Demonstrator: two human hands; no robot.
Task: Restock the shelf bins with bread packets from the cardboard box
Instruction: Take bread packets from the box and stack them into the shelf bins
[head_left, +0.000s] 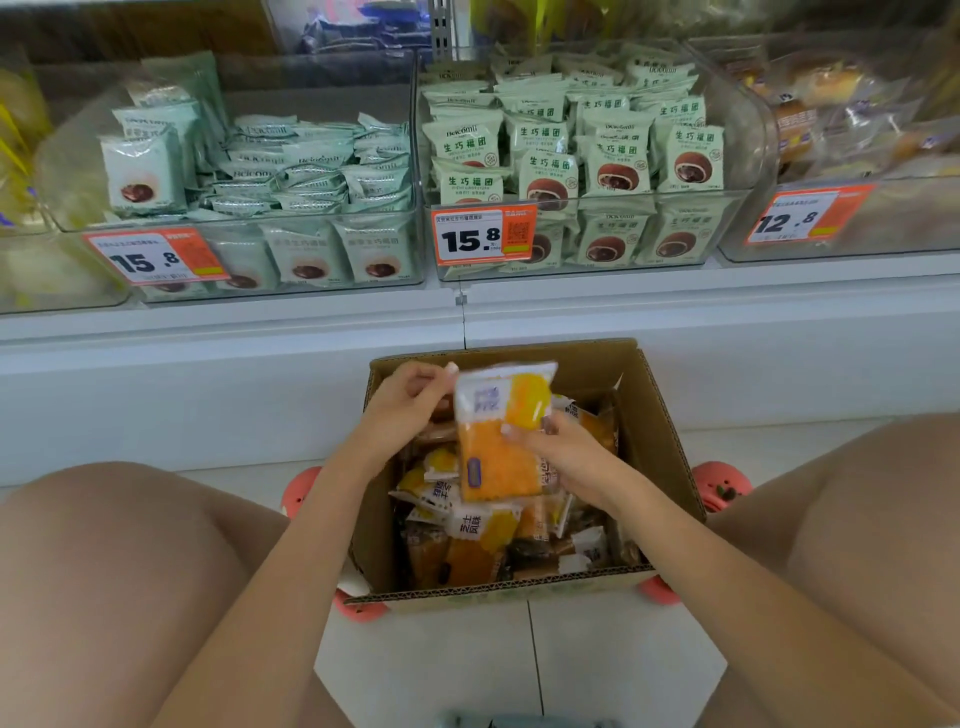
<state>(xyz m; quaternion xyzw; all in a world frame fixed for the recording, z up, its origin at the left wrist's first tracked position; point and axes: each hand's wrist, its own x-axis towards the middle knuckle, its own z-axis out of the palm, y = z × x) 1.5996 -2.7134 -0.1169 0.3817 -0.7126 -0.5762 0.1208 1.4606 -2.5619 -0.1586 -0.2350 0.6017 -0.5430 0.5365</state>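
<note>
Head view: bread packet above cardboard box, pinched at top corner by left hand, gripped at lower edge by right hand; likely slip from slick wrapper, or wrong shelf bin among lookalikes.

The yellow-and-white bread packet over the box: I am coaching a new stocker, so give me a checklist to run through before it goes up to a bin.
1. Grip: left hand pinches the top corner of the yellow-and-white plastic bread packet, right hand holds its lower side: ok.
2. Packet lifted out of the brown cardboard box: ok.
3. Matching bin: the two clear plastic bins straight ahead hold pale green packets: not ok.
4. Clear bin on the right, tagged 12.8: contents blurred, cannot tell.
5. Packet seal intact: cannot tell.
</note>
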